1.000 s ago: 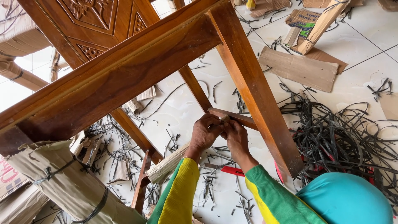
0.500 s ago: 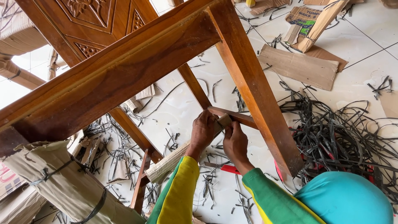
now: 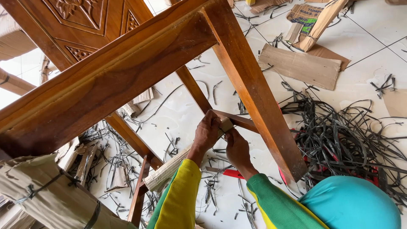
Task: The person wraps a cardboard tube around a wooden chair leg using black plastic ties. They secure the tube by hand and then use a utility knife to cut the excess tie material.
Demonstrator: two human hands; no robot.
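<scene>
We grip with our left hand (image 3: 207, 130) and right hand (image 3: 236, 146) the small beige cardboard wrapping (image 3: 226, 124), pressed on the thin brown wooden crossbar (image 3: 241, 121) beside the thick wooden leg (image 3: 254, 91).

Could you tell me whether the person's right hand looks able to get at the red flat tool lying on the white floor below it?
Probably yes. The right hand is just above the red flat tool on the white tiled floor, with only loose black strap scraps around it. The thick brown wooden furniture leg stands to one side, not between them.
</scene>
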